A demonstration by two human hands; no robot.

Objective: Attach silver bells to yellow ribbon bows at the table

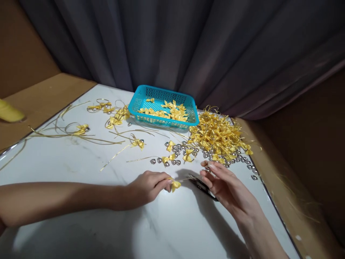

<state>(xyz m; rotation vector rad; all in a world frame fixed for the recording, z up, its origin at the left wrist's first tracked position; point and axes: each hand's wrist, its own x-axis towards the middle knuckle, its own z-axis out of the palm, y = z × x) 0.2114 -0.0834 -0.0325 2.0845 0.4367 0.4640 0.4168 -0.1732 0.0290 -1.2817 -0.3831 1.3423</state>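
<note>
My left hand [153, 185] is closed in a pinch on a yellow ribbon bow [176, 185], held just above the white table. A thin gold cord [187, 178] runs from the bow toward my right hand [223, 181]. My right fingers are bent and close around a small silver heart bead [207, 169], partly hidden by the fingertips. Whether the cord's end touches the bead I cannot tell. Under my right hand lies a slim black tool [201, 186], mostly covered, its kind unclear. Loose silver heart beads [176, 148] and a few bows are scattered just beyond both hands.
At the back stands a blue-green plastic basket [137, 94] with yellow bows inside. To its right is a heap of yellow bows with gold cords [215, 131]. More cords [105, 141] and bows lie at left. A dark curtain [161, 43] hangs behind the table [107, 233].
</note>
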